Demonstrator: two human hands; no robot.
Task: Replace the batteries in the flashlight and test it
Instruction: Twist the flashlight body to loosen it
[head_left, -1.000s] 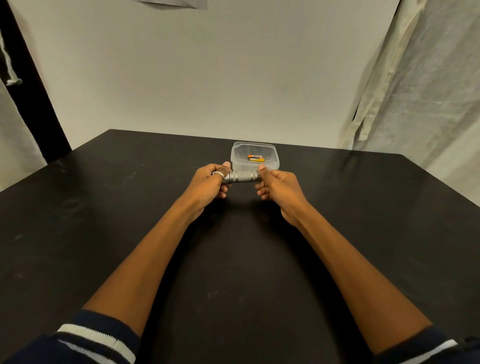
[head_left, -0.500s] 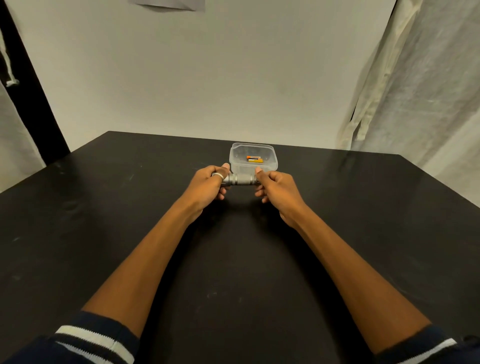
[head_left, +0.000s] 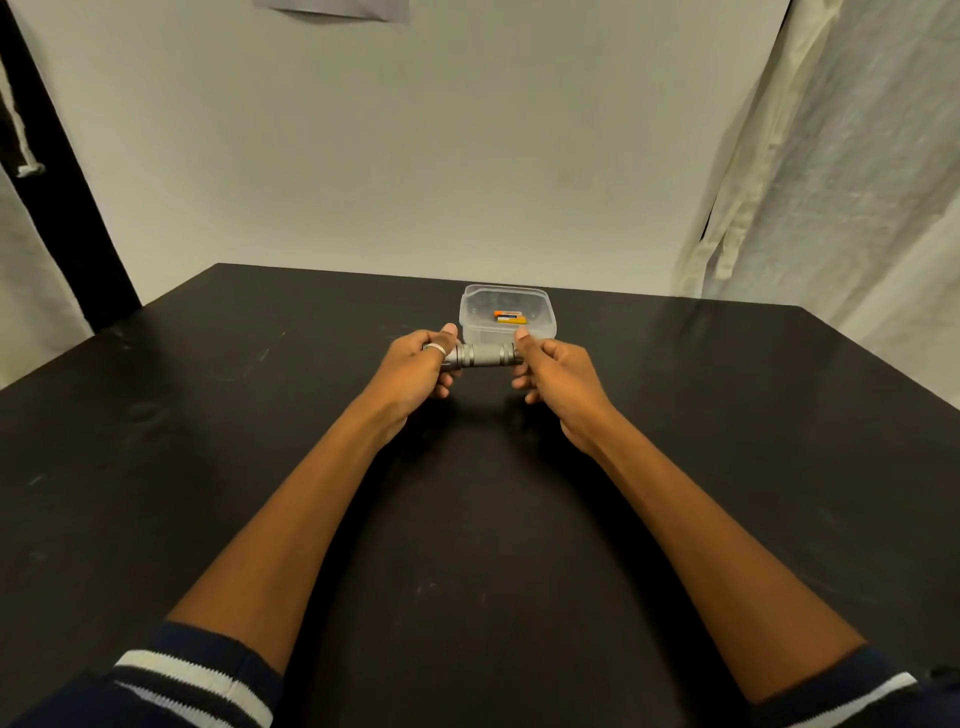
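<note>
A grey metal flashlight (head_left: 483, 355) lies crosswise between my hands, just above the black table (head_left: 208, 467). My left hand (head_left: 415, 369) grips its left end, which the fingers hide; a ring shows on one finger. My right hand (head_left: 556, 376) pinches the right end with thumb and fingers. Right behind the flashlight stands a clear plastic tub (head_left: 540, 327) holding two small batteries (head_left: 509, 317) with orange and yellow labels.
A white wall rises behind the table's far edge. Pale curtains (head_left: 831, 182) hang at the right and a dark post (head_left: 57, 187) stands at the left. Dark tabletop extends on both sides of my forearms.
The hands and the flashlight stay in nearly the same place. My right thumb has shifted slightly on the flashlight's right end.
</note>
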